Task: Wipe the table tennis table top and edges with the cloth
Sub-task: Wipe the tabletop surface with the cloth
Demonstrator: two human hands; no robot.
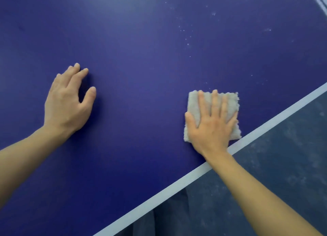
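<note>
Near the white edge line (pixel 276 119), the right hand (pixel 211 127) presses flat on the cloth (pixel 194 103), holding nothing. Left hand (pixel 68 103) rests loose on the table (pixel 141 67). Push toward the white specks (pixel 187 39).

A dark grey-blue floor (pixel 286 165) fills the lower right corner, mottled with pale, dusty smudges (pixel 292 180). At the bottom edge, dark fabric (pixel 159 223) with soft vertical folds lies in front of it; what it belongs to cannot be told.

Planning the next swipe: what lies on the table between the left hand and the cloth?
Only bare blue table top lies between the left hand and the cloth, as the head view shows.
</note>
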